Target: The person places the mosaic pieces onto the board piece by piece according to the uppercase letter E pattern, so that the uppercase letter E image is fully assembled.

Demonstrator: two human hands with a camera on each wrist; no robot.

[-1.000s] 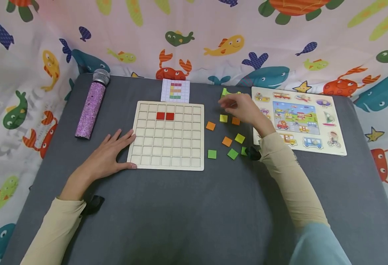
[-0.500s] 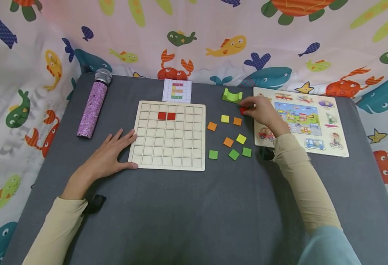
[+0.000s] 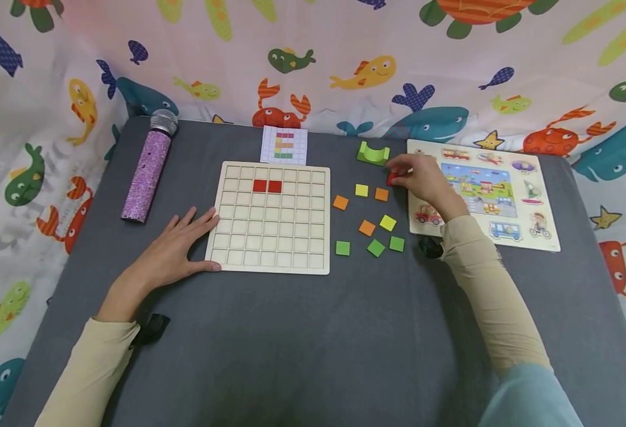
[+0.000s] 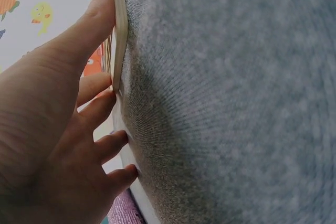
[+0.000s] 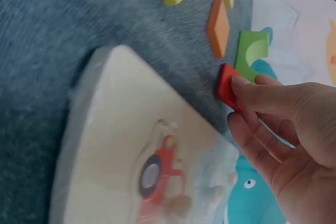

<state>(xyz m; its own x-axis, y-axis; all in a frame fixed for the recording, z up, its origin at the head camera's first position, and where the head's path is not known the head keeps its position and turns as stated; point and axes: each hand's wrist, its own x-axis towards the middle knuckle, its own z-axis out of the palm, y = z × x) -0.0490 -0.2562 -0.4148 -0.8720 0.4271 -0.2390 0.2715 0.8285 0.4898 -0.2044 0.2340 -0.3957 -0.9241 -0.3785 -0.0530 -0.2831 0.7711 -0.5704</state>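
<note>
One red tile [image 5: 224,85], right of upper centre in the head view, pinched between thumb and fingers of right hand [image 3: 425,181]. Hand has shifted right, uncovering green curved block [image 3: 372,156]. Third red now gripped; two red tiles [image 3: 274,187] sit in wooden board [image 3: 267,243], mid-frame. Left hand [image 3: 176,252], fingers spread, touches board's left edge.

The grid board [image 3: 268,228] lies before the card [image 3: 283,146], between the microphone [image 3: 146,178] and loose tiles [image 3: 367,228].
</note>
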